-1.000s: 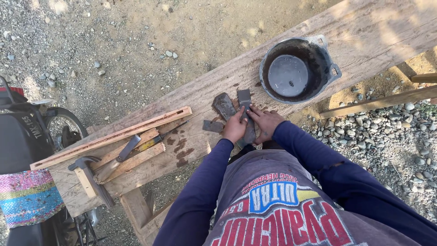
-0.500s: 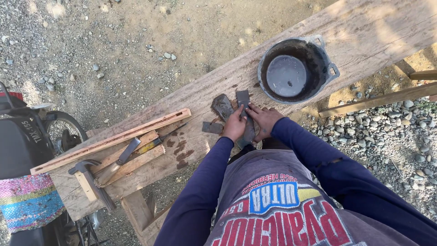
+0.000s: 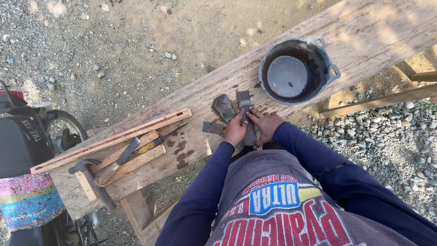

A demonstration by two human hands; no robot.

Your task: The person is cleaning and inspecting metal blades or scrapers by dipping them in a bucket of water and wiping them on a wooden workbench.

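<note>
Blade (image 3: 246, 116): flat dark metal strip on plank (image 3: 364, 32), near black tub (image 3: 296, 70); left hand (image 3: 234, 130) and right hand (image 3: 264, 125) press it, fingers spread flat. Two loose blades beside; hammer (image 3: 88, 175) further left, untouched. Work appears midway.

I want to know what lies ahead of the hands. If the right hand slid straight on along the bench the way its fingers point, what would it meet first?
The right hand points up-left along the flat metal blade it presses; beyond that, probably bare wooden bench, not the black basin.
</note>
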